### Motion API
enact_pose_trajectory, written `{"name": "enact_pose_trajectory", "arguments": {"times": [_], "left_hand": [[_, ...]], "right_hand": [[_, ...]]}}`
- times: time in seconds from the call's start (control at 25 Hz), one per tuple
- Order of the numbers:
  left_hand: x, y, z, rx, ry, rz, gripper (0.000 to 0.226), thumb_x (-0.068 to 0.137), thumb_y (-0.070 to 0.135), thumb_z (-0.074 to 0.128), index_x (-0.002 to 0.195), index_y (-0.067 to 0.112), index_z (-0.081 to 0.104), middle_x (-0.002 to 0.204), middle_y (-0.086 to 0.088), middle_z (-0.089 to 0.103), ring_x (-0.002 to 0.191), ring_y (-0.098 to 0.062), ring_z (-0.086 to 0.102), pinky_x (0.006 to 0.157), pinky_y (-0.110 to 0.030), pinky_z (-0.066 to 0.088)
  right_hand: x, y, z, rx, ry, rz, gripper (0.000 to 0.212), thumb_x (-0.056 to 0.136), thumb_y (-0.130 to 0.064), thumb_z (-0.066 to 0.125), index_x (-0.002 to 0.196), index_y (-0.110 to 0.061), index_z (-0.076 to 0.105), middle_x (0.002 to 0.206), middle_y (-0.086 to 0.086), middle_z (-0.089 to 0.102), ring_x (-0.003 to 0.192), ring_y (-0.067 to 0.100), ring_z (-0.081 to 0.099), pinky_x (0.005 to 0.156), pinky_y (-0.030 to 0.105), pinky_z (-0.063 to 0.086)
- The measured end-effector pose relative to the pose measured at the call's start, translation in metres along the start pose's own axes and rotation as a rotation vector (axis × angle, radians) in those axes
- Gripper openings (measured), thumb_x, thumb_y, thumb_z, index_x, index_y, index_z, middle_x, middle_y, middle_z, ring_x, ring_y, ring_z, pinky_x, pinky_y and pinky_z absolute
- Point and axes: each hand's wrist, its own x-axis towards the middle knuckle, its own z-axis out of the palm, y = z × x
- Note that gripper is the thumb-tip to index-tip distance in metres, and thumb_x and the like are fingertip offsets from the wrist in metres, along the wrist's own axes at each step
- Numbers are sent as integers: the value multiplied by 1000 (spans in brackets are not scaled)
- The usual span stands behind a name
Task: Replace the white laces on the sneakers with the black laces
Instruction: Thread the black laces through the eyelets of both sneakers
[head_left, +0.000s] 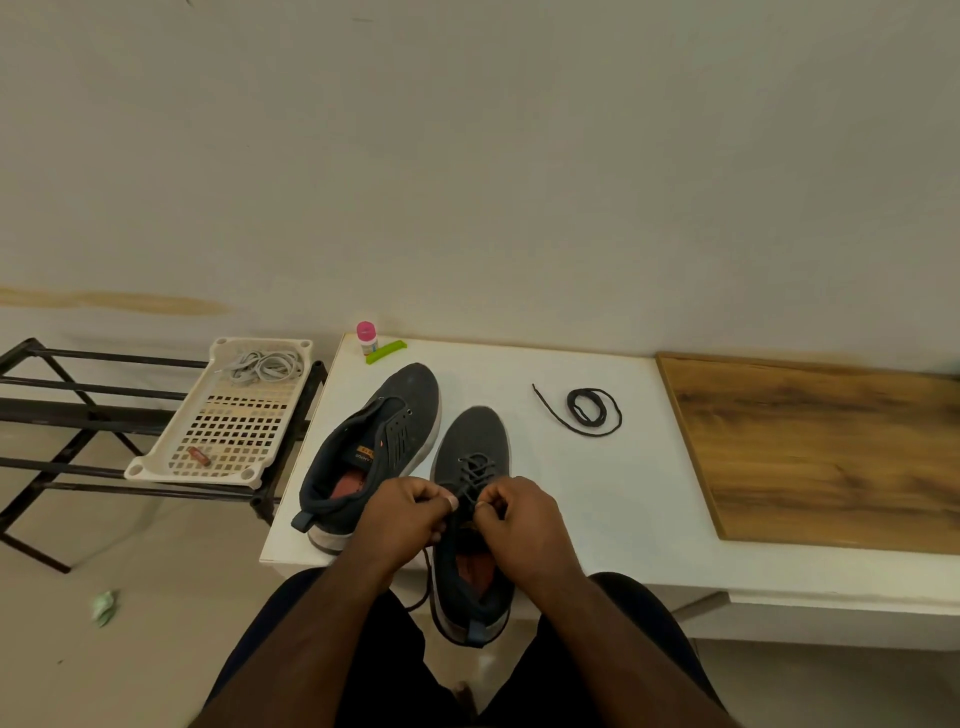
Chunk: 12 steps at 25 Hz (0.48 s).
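Two dark grey sneakers stand on the white table (597, 499). The left sneaker (374, 441) has no lace and leans to the left. The right sneaker (475, 447) is threaded with a black lace (475, 470), and its heel hangs over the table's front edge. My left hand (402, 514) and my right hand (519, 519) each pinch an end of that lace over the tongue. A second black lace (592, 408) lies coiled on the table to the right. The white laces (267, 366) lie bunched in a cream tray (156, 462).
The cream tray rests on a black metal rack (67, 410) left of the table, with a small red object (198, 456) in it. A pink-capped bottle (366, 336) and a green clip (385, 352) stand at the table's back. A wooden board (831, 452) covers the right.
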Motion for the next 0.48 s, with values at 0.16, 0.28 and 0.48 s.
{"name": "enact_pose_trajectory", "arguments": {"times": [0.16,0.28,0.48], "left_hand": [[1,0,0,-43,-22,-28,13,92,12,66,81,7,73,59,-2,64,56,-10,59,58,-22,51],[1,-1,-1,-57,-24,-40,12,92,13,66,85,6,73,61,-2,65,56,-9,60,58,-22,52],[0,-1,-1,-69,-29,-35,12,92,13,66,86,6,73,63,-4,66,57,-9,60,59,-22,52]], "right_hand": [[2,5,7,-50,-49,-24,9,91,-23,56,84,-20,61,86,-6,58,77,9,55,66,16,40],[3,6,5,-51,-76,-41,13,94,-22,54,91,-19,66,93,-4,60,82,7,55,68,12,37],[4,7,7,-87,-68,-70,13,97,-24,56,94,-20,68,98,-3,60,88,8,52,72,10,35]]}}
